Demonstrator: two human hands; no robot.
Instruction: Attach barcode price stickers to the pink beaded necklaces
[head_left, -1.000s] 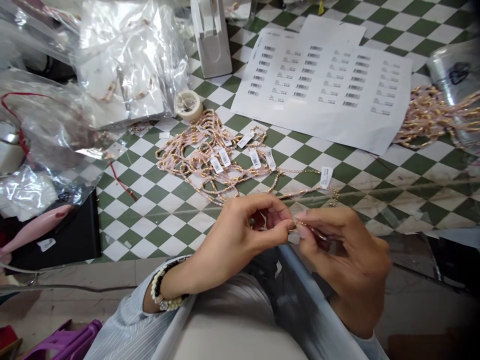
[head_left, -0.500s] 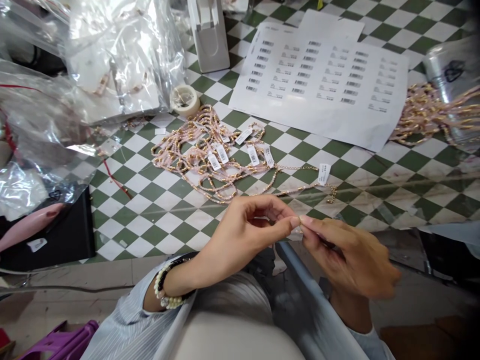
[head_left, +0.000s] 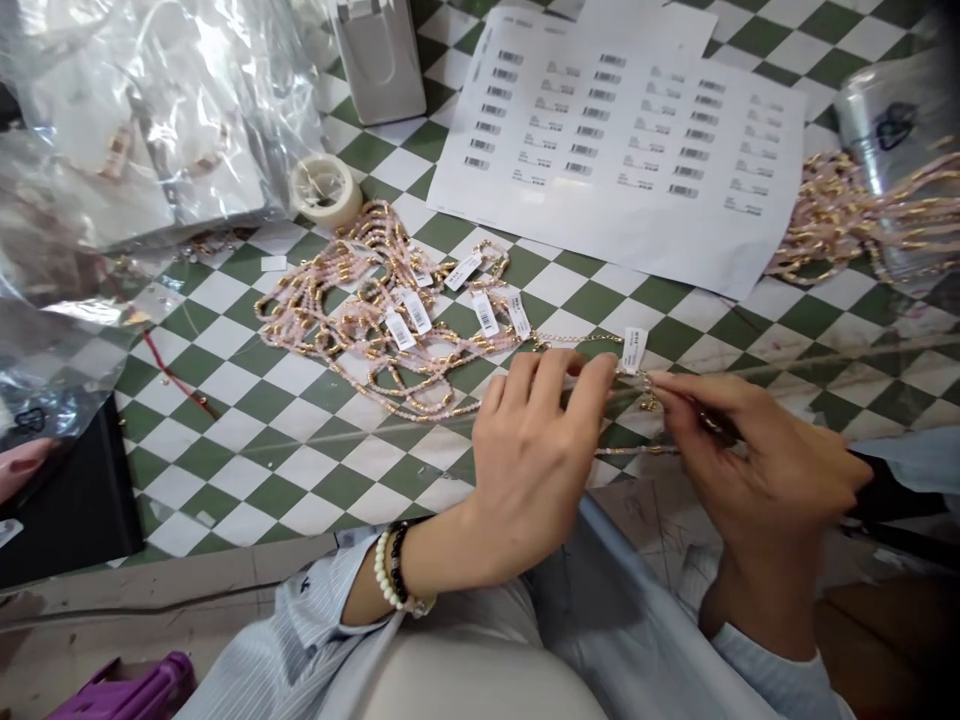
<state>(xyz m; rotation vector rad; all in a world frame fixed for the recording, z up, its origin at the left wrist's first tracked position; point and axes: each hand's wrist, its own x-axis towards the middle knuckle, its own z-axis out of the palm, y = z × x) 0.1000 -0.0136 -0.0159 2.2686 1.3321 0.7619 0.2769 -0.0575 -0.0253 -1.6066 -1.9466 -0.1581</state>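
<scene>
My right hand (head_left: 750, 450) has its thumb and forefinger pinched on the gold chain end of a pink-and-gold beaded necklace (head_left: 637, 450). A white barcode tag (head_left: 634, 350) sits on the chain just left of those fingertips. Over the table's front part, my left hand (head_left: 532, 450) is held palm down with bent fingers apart; its thumb is hidden. Its fingertips come close to the tag and chain, and part of the strand passes out of sight behind it. Beyond lies a pile of similar necklaces (head_left: 360, 310), several with white tags.
A sheet of barcode labels (head_left: 622, 220) lies at the back. A tape roll (head_left: 326, 190) and a grey device (head_left: 379, 65) stand left of it. Clear plastic bags (head_left: 172, 110) fill the back left. More beaded strands (head_left: 832, 220) lie at the right beside a plastic-wrapped bundle (head_left: 900, 130).
My hands were together at the table's front edge, fingertips touching. Now they are apart and farther forward, and my right hand has taken hold of the tagged necklace's chain end.
</scene>
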